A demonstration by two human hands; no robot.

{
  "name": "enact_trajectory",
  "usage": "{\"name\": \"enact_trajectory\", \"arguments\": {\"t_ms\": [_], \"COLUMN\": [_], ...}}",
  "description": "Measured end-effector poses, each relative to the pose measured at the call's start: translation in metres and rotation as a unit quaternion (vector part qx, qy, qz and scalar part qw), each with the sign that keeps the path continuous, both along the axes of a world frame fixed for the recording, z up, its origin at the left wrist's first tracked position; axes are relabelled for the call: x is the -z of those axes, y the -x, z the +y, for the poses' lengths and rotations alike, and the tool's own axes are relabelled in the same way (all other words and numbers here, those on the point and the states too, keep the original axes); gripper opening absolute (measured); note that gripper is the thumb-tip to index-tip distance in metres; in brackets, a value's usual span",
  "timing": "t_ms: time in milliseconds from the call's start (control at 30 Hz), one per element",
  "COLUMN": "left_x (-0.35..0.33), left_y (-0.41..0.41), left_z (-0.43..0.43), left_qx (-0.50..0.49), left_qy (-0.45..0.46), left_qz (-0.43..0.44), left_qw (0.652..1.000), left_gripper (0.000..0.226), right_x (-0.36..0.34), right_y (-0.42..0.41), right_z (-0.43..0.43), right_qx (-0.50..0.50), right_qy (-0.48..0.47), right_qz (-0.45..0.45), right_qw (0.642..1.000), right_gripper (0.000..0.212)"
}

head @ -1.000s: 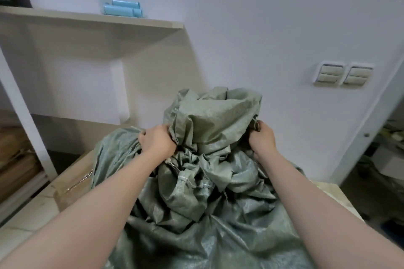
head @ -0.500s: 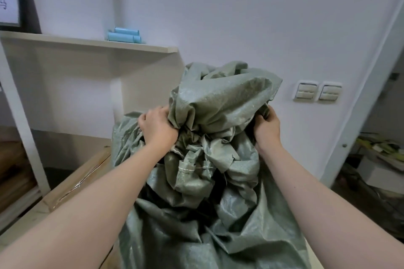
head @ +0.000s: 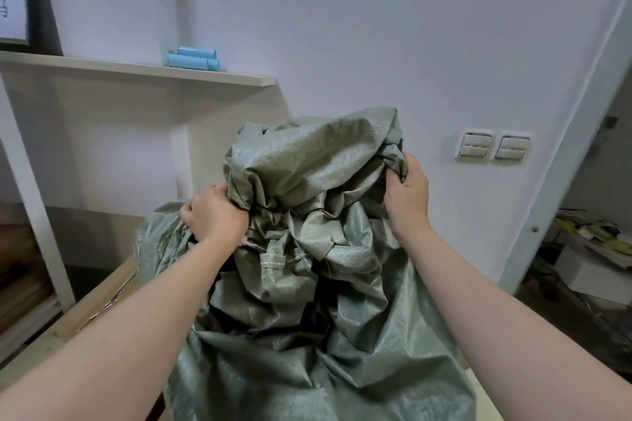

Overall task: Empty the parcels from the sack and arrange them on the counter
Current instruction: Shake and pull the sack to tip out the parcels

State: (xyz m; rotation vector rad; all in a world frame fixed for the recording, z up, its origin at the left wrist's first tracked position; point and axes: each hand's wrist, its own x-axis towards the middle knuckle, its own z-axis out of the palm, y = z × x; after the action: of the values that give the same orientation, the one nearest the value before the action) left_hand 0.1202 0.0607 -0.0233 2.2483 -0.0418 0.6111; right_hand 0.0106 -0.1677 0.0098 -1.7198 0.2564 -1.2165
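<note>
A large grey-green woven sack (head: 307, 335) stands crumpled on the pale counter (head: 51, 335) in front of me. Its bunched top end is lifted up. My left hand (head: 215, 215) grips a fold of the fabric on the left side of that bunch. My right hand (head: 407, 191) grips the fabric on the right side, a little higher. No parcels show; the sack hides whatever is inside it.
A white shelf (head: 136, 70) with pale blue tubes (head: 193, 58) runs along the wall on the left. Two light switches (head: 494, 147) sit on the wall to the right. A doorway at the right opens onto white boxes (head: 595, 270) and clutter.
Both hands have kept their grip and raised the bunched sack top higher. The right hand has shifted up and outward.
</note>
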Motion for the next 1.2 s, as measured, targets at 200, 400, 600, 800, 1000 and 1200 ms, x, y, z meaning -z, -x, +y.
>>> {"name": "enact_trajectory", "arguments": {"t_ms": [200,400,600,800,1000,1200], "left_x": [-0.001,0.025,0.030,0.023,0.037,0.041], "left_y": [0.002,-0.010,0.002,0.014,0.034,0.052], "left_z": [0.007,0.018,0.036,0.041,0.045,0.065], "left_qx": [-0.004,0.028,0.069,0.100,0.203,0.231], "left_qy": [-0.020,-0.117,-0.071,-0.062,-0.092,-0.236], "left_qz": [0.005,0.164,0.224,0.216,0.289,0.251], "left_qw": [1.000,0.979,0.970,0.969,0.931,0.910], "left_gripper": [0.026,0.076,0.124,0.124,0.152,0.142], "right_x": [-0.005,0.037,0.045,0.047,0.088,0.135], "right_y": [-0.010,-0.013,0.011,0.034,0.046,0.038], "right_z": [0.024,0.026,0.032,0.049,0.082,0.109], "right_qx": [-0.044,-0.071,-0.214,-0.211,-0.149,0.008], "right_qy": [0.075,0.106,-0.126,0.045,0.275,0.222], "right_qz": [0.092,0.384,0.286,0.385,0.614,0.642], "right_qw": [0.992,0.914,0.925,0.897,0.725,0.734], "right_gripper": [0.013,0.065,0.086,0.131,0.138,0.066]}}
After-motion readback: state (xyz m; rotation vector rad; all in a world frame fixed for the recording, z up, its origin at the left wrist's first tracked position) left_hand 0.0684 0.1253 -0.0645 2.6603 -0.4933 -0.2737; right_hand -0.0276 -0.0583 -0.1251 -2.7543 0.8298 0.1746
